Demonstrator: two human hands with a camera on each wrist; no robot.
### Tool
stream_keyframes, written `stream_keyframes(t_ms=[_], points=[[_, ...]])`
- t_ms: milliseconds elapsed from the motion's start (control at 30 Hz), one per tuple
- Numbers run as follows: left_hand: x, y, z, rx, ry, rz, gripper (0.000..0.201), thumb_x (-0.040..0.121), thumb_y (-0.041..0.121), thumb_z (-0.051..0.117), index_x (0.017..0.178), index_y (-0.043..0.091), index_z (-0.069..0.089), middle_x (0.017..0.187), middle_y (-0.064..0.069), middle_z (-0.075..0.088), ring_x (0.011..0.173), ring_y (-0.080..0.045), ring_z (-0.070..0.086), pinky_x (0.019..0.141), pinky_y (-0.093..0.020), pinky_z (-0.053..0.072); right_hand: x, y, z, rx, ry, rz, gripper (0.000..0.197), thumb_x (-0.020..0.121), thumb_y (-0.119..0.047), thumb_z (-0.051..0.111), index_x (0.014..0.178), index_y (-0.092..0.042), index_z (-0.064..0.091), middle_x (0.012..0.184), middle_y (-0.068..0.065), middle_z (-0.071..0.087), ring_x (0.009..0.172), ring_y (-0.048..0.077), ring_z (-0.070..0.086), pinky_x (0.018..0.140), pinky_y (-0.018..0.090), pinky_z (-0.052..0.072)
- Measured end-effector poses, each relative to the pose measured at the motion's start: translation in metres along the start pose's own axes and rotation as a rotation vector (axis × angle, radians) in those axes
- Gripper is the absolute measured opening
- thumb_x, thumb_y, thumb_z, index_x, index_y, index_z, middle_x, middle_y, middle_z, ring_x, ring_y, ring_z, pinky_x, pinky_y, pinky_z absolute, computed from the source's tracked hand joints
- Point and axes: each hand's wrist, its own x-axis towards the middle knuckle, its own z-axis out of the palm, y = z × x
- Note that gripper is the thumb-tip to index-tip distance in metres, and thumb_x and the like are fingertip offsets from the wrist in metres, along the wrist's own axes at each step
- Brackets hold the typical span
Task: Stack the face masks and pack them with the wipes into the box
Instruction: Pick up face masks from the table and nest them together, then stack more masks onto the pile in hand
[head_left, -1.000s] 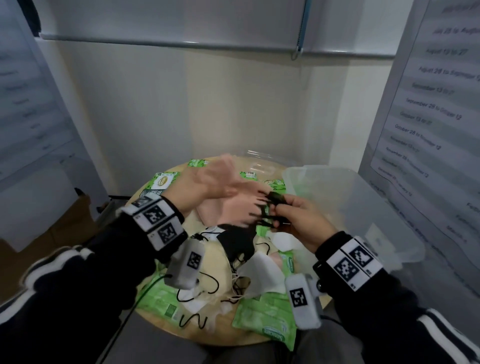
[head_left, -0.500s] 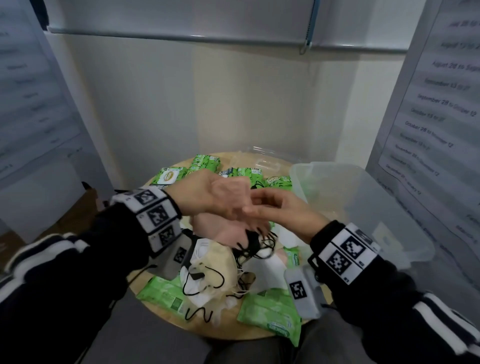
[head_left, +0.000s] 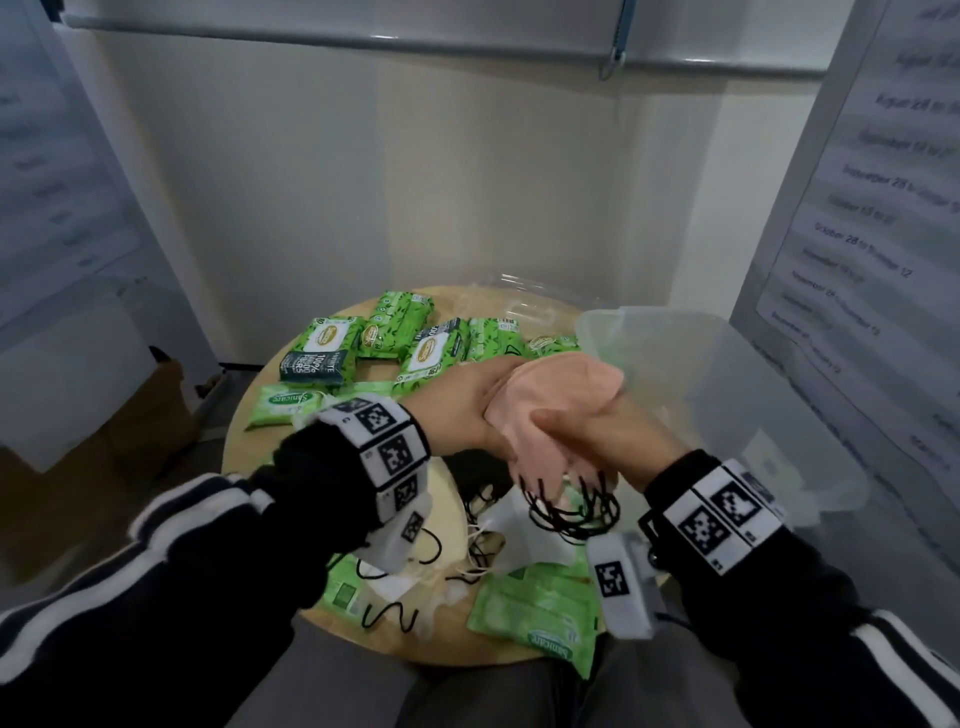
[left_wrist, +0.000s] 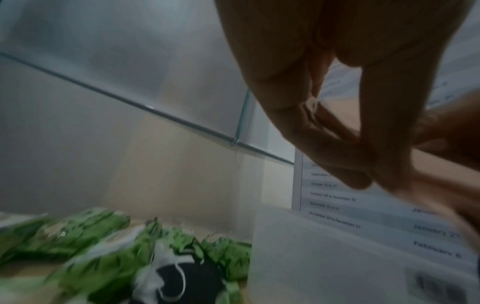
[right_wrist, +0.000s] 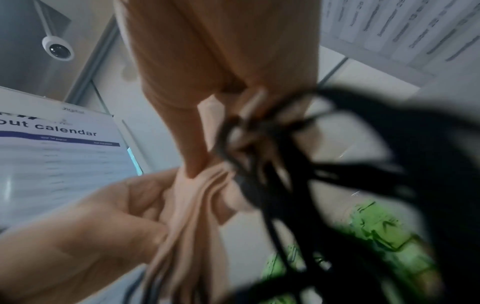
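Your round wooden table (head_left: 244, 431) carries the whole spread, and the clear plastic box (head_left: 753, 395) stands at its right edge, open-topped. Green wipes packs (head_left: 332, 345) sit in a cluster along the far side, with more of them lying near you (head_left: 535, 613). Between those, loose white and black face masks (head_left: 524, 540) lie in a heap with their ear loops tangled.

Above that heap you hold a bundle of peach face masks (head_left: 556, 395) in the air, just beside the box's near wall but not inside it. Your left hand (head_left: 457, 405) grips the bundle from the left — the right wrist view shows its fingers (right_wrist: 135, 205) curled round the peach fabric. Your right hand (head_left: 597, 431) is clamped on the same bundle from the right, thumb lying across the top. The masks' black ear loops (head_left: 571, 509) dangle in a bunch below both hands, hanging clear of the pile underneath.
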Motion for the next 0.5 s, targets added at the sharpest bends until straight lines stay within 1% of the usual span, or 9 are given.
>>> stream_keyframes(t_ms=[33,67,100,167,200,267,333,433,500], points=[[0.005,-0.006,0.007,-0.084,-0.020,-0.019,0.079,0.063,-0.003,0.080,0.131,0.019,0.046,0.110,0.002,0.063,0.094,-0.013,0.061,0.084,-0.019,0.049,0.000,0.002,-0.004,0.018,0.072,-0.009,0.035,0.078,-0.007,0.073,0.112,-0.010,0.063,0.102,0.003,0.069,0.092,0.016,0.066,0.083,0.033,0.054],[0.010,-0.015,0.015,-0.153,-0.055,-0.059,0.074,0.066,-0.009,0.076,0.128,0.018,0.046,0.103,-0.004,0.065,0.083,-0.014,0.063,0.076,-0.020,0.052,0.001,0.004,-0.011,0.061,0.157,-0.010,0.026,0.080,-0.003,0.070,0.105,-0.010,0.064,0.095,0.002,0.069,0.084,0.013,0.066,0.078,0.031,0.054],[0.016,-0.024,0.023,-0.179,-0.088,-0.103,0.071,0.069,-0.012,0.071,0.128,0.016,0.044,0.096,-0.006,0.063,0.075,-0.012,0.062,0.068,-0.016,0.052,0.002,0.007,-0.020,0.114,0.246,-0.006,0.019,0.082,-0.001,0.068,0.096,-0.012,0.065,0.088,0.001,0.068,0.074,0.009,0.066,0.071,0.030,0.053],[0.028,-0.042,0.045,-0.069,-0.106,-0.174,0.062,0.075,-0.010,0.066,0.130,0.010,0.044,0.088,0.000,0.060,0.069,-0.008,0.058,0.062,-0.009,0.046,0.005,0.012,-0.040,0.183,0.405,-0.001,0.015,0.083,-0.002,0.067,0.084,-0.017,0.063,0.082,-0.002,0.066,0.060,0.002,0.065,0.063,0.027,0.052],[0.034,-0.051,0.057,0.026,-0.109,-0.183,0.055,0.078,-0.006,0.063,0.129,0.009,0.046,0.089,0.000,0.060,0.070,-0.010,0.058,0.062,-0.008,0.044,0.006,0.015,-0.049,0.212,0.465,0.003,0.015,0.083,-0.004,0.067,0.082,-0.018,0.062,0.082,-0.001,0.066,0.059,0.001,0.064,0.061,0.027,0.053],[0.047,-0.065,0.083,0.168,-0.145,-0.173,0.045,0.083,-0.001,0.058,0.127,0.007,0.051,0.098,-0.007,0.064,0.085,-0.019,0.061,0.073,-0.017,0.045,0.007,0.021,-0.063,0.273,0.535,0.008,0.012,0.084,-0.005,0.065,0.088,-0.015,0.062,0.084,0.000,0.065,0.060,0.003,0.065,0.058,0.025,0.055],[0.062,-0.074,0.109,0.256,-0.226,-0.145,0.040,0.088,0.003,0.053,0.128,0.008,0.052,0.114,-0.010,0.063,0.103,-0.025,0.059,0.086,-0.026,0.043,0.006,0.028,-0.073,0.304,0.554,0.015,0.013,0.085,-0.004,0.064,0.096,-0.012,0.061,0.086,0.001,0.066,0.066,0.007,0.065,0.062,0.026,0.056],[0.083,-0.082,0.145,0.392,-0.351,-0.103,0.041,0.093,0.008,0.047,0.133,0.012,0.048,0.128,-0.012,0.056,0.117,-0.028,0.052,0.095,-0.029,0.038,0.004,0.037,-0.080,0.296,0.544,0.031,0.014,0.086,-0.004,0.063,0.097,-0.012,0.062,0.087,0.002,0.066,0.075,0.014,0.065,0.072,0.032,0.055],[0.090,-0.091,0.163,0.523,-0.406,-0.077,0.041,0.095,0.014,0.046,0.136,0.015,0.047,0.135,-0.010,0.051,0.123,-0.026,0.047,0.101,-0.029,0.032,0.004,0.042,-0.080,0.314,0.524,0.038,0.015,0.086,-0.002,0.062,0.097,-0.012,0.061,0.087,0.003,0.066,0.073,0.012,0.066,0.069,0.029,0.055]])
